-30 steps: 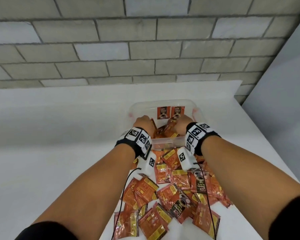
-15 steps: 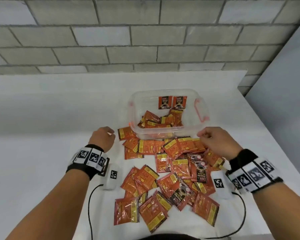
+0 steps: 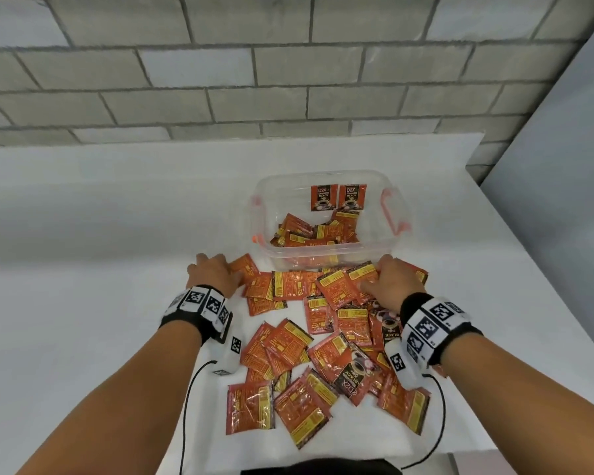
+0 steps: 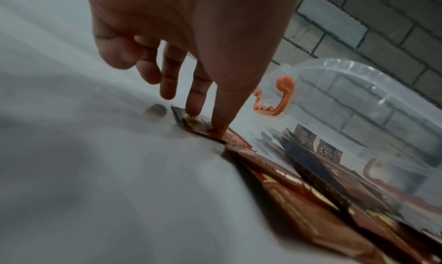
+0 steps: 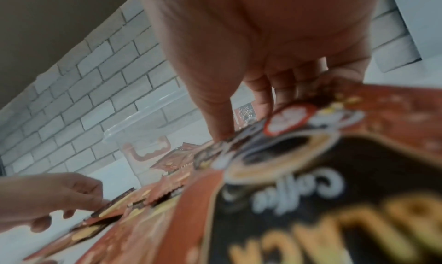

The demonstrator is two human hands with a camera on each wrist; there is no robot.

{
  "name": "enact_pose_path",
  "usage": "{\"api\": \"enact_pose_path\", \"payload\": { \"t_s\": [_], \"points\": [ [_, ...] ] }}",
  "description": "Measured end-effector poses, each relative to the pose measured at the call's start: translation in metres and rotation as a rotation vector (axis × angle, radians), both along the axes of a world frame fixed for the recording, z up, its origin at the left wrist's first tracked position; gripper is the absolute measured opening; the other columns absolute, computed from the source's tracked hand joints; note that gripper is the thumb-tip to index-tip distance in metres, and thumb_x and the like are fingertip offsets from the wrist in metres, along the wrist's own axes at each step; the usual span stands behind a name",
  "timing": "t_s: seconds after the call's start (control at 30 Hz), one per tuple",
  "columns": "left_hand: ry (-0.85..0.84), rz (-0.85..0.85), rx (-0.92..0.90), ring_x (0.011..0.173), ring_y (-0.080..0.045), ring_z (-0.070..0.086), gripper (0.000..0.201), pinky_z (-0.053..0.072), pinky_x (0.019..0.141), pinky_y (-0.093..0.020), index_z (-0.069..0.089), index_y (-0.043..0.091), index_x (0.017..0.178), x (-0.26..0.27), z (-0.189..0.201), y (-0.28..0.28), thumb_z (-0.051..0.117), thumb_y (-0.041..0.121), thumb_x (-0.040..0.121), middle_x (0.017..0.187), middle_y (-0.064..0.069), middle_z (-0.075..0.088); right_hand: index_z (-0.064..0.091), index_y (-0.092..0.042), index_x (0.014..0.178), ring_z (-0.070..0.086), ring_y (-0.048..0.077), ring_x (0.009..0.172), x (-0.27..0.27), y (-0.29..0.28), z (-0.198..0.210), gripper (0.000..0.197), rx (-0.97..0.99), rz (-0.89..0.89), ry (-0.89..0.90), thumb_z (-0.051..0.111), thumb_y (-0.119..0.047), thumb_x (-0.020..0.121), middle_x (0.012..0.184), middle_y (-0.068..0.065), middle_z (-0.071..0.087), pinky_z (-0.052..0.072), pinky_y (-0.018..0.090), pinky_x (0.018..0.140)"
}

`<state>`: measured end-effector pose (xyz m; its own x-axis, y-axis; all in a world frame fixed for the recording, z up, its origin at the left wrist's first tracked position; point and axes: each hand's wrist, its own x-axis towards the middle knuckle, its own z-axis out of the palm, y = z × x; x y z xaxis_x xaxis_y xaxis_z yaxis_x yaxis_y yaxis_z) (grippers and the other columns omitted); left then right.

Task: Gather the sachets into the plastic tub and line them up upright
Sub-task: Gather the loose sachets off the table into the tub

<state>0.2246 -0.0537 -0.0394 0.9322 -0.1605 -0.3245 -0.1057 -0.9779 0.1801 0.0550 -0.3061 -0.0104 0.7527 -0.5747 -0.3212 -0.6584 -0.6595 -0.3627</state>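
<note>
Fingers [image 4: 220, 116] of the left hand [image 3: 216, 274] are extended and relaxed; 2 tips press down on the corner of 1 flat sachet [image 4: 203, 126] at the left edge of the spread. Nothing is gripped. Right hand [image 3: 391, 282]: fingers lie over the top of the sachets nearest the tub, thumb [image 5: 215, 116] and fingertips touching the foil. The wrist view is blurred, so whether they pinch a sachet or merely press on it cannot be told.

Loose sachets [image 3: 323, 354], orange-red foil with yellow panels, lie scattered flat and overlapping on the white table [image 3: 83, 303], from the tub's near wall down toward 6 o'clock. Most lie back-side up; a few show the black coffee-cup face.

Plastic tub [image 3: 264, 207], clear, sits at 12 o'clock from the pile, its near wall touching the first row of sachets. Orange clip handles [image 3: 393, 214] at its 3 o'clock and 9 o'clock ends. Inside: 2 upright sachets [image 3: 338, 197] side by side against the far wall, printed face forward, and a loose heap [image 3: 318, 233] lying untidy on the floor of the tub.

Both wrists carry bands [image 3: 203, 306] with black-and-white markers and small white camera units with cables. Grey block wall [image 3: 288, 63] at 12 o'clock behind the table.
</note>
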Motion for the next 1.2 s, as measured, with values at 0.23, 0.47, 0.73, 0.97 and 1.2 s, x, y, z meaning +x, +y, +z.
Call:
{"api": "enact_pose_path", "payload": {
  "t_s": [0.23,0.47,0.73,0.97,1.2],
  "points": [
    [0.023,-0.004,-0.226,0.116,-0.033,0.052,0.054,0.044,0.098,-0.039,0.046,0.01,0.132,0.004,-0.006,0.012,0.067,0.026,0.085,0.13,-0.016,0.051,0.045,-0.014,0.119,0.058,0.013,0.076,-0.008,-0.01,0.012,0.03,0.288,-0.085,-0.203,0.057,-0.015,0.092,0.093,-0.001,0.06,0.044,0.026,0.057],
    [0.036,-0.039,-0.075,0.123,-0.034,0.045,0.082,0.042,0.101,-0.042,0.036,0.017,0.141,-0.003,-0.008,0.008,0.072,0.052,0.077,0.135,-0.016,0.043,0.051,-0.02,0.116,0.056,0.009,0.067,-0.051,-0.021,0.036,0.028,0.321,-0.008,-0.217,0.058,-0.028,0.09,0.091,-0.005,0.061,0.038,0.023,0.055],
    [0.047,0.036,-0.201,0.086,-0.026,0.059,0.028,0.048,0.078,-0.033,0.056,0.012,0.09,0.005,0.008,0.019,0.065,0.038,0.085,0.102,-0.011,0.066,0.033,-0.026,0.142,0.057,0.004,0.093,-0.085,-0.006,0.002,0.066,0.141,0.392,0.043,0.065,-0.039,0.086,0.114,-0.009,0.059,0.047,0.019,0.079],
    [0.261,-0.033,-0.591,0.07,-0.009,0.066,0.04,0.045,0.056,-0.017,0.06,0.018,0.107,-0.034,0.028,0.011,0.082,0.024,0.074,0.085,0.0,0.07,0.034,-0.029,0.144,0.043,0.018,0.119,-0.086,-0.006,-0.009,0.066,0.026,0.425,0.056,0.064,-0.041,0.087,0.135,0.003,0.037,0.04,0.026,0.097],
    [0.134,-0.161,-0.245,0.112,-0.02,0.058,0.072,0.045,0.095,-0.03,0.05,0.02,0.136,-0.036,0.011,-0.007,0.081,0.036,0.073,0.128,-0.004,0.061,0.049,-0.026,0.126,0.046,0.012,0.106,-0.081,-0.012,-0.008,0.052,0.11,0.31,-0.09,0.073,-0.026,0.081,0.118,-0.005,0.04,0.041,0.023,0.092]
  ]
}}
